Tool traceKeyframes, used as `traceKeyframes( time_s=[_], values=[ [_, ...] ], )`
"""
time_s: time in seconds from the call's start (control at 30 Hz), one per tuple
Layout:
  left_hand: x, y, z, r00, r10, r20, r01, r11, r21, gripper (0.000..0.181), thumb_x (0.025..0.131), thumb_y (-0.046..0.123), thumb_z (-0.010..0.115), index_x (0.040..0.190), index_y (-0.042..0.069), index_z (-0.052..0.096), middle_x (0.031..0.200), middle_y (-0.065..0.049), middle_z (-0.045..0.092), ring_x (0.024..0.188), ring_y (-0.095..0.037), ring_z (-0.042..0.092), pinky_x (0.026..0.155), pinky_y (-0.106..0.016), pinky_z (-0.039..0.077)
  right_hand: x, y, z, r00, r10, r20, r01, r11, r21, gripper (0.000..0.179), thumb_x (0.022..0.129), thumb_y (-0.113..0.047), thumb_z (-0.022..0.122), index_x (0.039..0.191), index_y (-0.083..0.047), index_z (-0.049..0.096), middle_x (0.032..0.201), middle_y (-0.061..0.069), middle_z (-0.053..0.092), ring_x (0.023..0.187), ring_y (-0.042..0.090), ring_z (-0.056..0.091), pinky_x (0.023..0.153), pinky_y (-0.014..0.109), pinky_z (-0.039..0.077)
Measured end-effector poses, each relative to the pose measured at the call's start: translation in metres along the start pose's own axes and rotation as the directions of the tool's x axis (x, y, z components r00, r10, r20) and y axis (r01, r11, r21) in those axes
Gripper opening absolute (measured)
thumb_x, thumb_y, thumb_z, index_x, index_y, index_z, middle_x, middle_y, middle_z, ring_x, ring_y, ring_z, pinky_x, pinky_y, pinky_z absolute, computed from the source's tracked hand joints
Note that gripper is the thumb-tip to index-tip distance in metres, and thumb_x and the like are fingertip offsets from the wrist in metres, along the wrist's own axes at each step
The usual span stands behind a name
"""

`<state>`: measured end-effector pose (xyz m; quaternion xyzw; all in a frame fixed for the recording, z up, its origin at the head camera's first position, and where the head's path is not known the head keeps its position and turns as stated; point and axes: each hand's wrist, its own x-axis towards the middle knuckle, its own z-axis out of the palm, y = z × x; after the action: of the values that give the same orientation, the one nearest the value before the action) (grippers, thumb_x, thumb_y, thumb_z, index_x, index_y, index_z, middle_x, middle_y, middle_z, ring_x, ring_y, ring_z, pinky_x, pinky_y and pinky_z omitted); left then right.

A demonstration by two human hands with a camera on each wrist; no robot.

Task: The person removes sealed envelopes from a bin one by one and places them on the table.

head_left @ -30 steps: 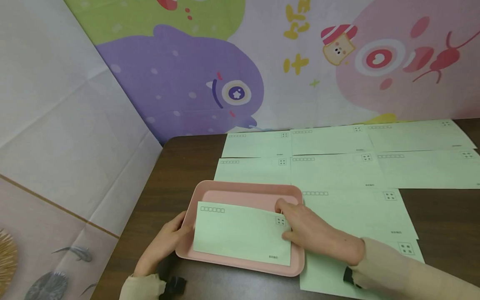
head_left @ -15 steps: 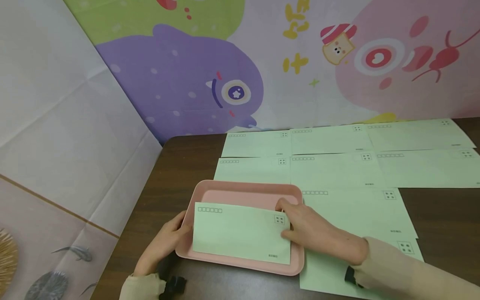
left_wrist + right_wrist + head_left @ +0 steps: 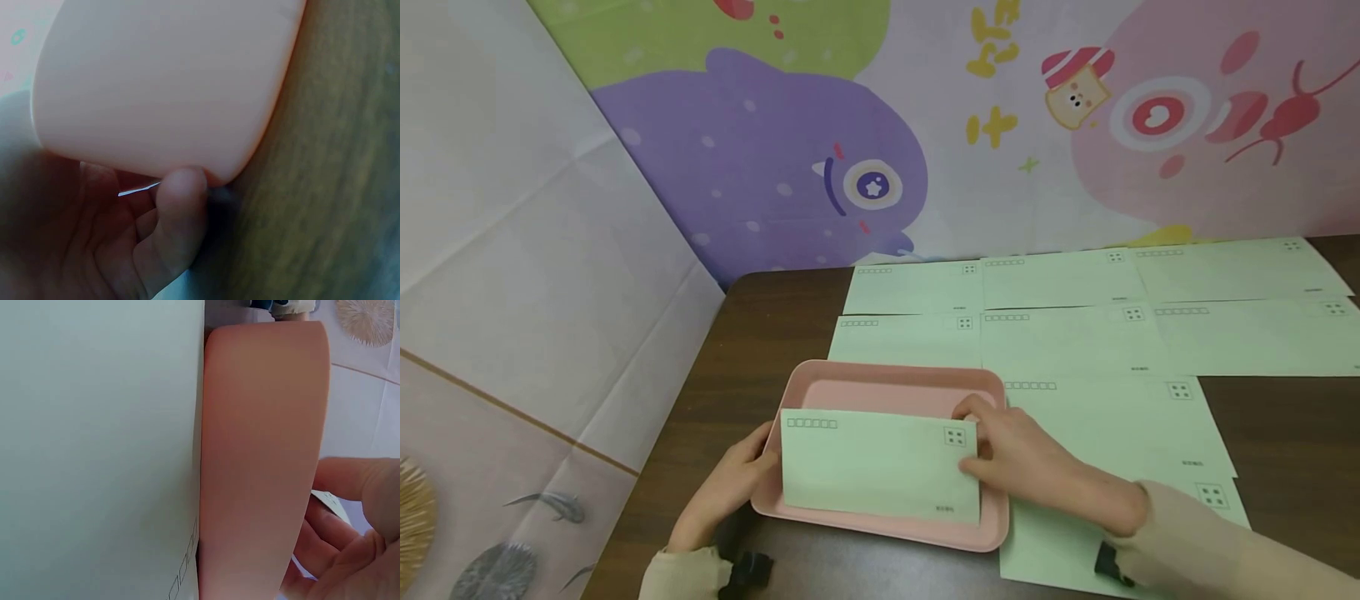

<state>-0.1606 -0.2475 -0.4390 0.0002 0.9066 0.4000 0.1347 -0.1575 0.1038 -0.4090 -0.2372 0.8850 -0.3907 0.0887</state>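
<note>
A pink tray (image 3: 895,375) with a raised rim lies on the dark wooden table. My left hand (image 3: 724,485) grips its left end, the thumb (image 3: 181,200) pressed to the outer wall near a corner in the left wrist view. Over the tray, a pale green envelope (image 3: 880,467) with postcode boxes and a stamp square is tilted, its upper edge lifted. My right hand (image 3: 1033,462) pinches the envelope at its right end, thumb in front and fingers behind. In the right wrist view, the tray's outer wall (image 3: 262,425) hides most of the envelope.
Several similar green envelopes (image 3: 1067,342) lie in rows at the back and right of the table; some lie beneath the right forearm. A cartoon-printed cloth (image 3: 760,167) covers the back wall, and a white panel (image 3: 550,208) stands at the left.
The right hand has tipped the held envelope more upright and shifted it slightly left. The left hand and the tray stay where they were.
</note>
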Motion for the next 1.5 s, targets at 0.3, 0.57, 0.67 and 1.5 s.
traceKeyframes(
  time_s=[0.3, 0.57, 0.67, 1.5],
  values=[
    [-0.001, 0.001, 0.000, 1.000, 0.016, -0.003, -0.016, 1.000, 0.004, 0.060, 0.094, 0.041, 0.043, 0.139, 0.002, 0.032, 0.137, -0.019, 0.041, 0.128, -0.032, 0.036, 0.101, -0.049, 0.029, -0.002, -0.001, 0.002, 0.997, -0.028, -0.070, 0.036, 0.993, 0.115, 0.040, 0.081, -0.005, 0.063, 0.116, -0.005, 0.045, 0.075, -0.005, 0.065, 0.058, 0.000, 0.053, 0.052, 0.019, 0.041],
    [0.000, 0.000, -0.001, 1.000, 0.002, 0.002, -0.002, 1.000, 0.007, 0.044, 0.095, 0.027, 0.044, 0.134, 0.006, 0.042, 0.131, -0.016, 0.049, 0.120, -0.029, 0.045, 0.097, -0.048, 0.035, -0.006, -0.005, -0.002, 0.986, -0.004, -0.164, 0.025, 0.992, 0.125, 0.035, 0.083, -0.005, 0.061, 0.115, -0.004, 0.048, 0.081, -0.003, 0.061, 0.065, 0.001, 0.055, 0.058, 0.019, 0.044],
    [0.000, 0.000, -0.001, 1.000, -0.014, 0.004, 0.014, 1.000, 0.009, 0.041, 0.094, 0.026, 0.046, 0.131, 0.008, 0.044, 0.127, -0.015, 0.051, 0.114, -0.026, 0.049, 0.093, -0.045, 0.038, -0.008, -0.005, -0.004, 0.985, 0.011, -0.172, 0.017, 0.987, 0.162, 0.033, 0.085, -0.005, 0.060, 0.116, -0.006, 0.049, 0.084, -0.001, 0.060, 0.061, 0.002, 0.047, 0.056, 0.020, 0.042],
    [0.000, 0.000, -0.001, 1.000, -0.022, 0.006, 0.022, 1.000, -0.015, 0.037, 0.093, 0.024, 0.048, 0.127, 0.010, 0.048, 0.119, -0.014, 0.056, 0.093, -0.018, 0.055, 0.078, -0.034, 0.044, -0.037, 0.018, -0.044, 0.965, 0.138, -0.224, -0.075, 0.961, 0.267, 0.033, 0.094, -0.006, 0.045, 0.126, -0.003, 0.036, 0.118, 0.020, 0.056, 0.096, 0.027, 0.062, 0.064, 0.025, 0.050]
  ],
)
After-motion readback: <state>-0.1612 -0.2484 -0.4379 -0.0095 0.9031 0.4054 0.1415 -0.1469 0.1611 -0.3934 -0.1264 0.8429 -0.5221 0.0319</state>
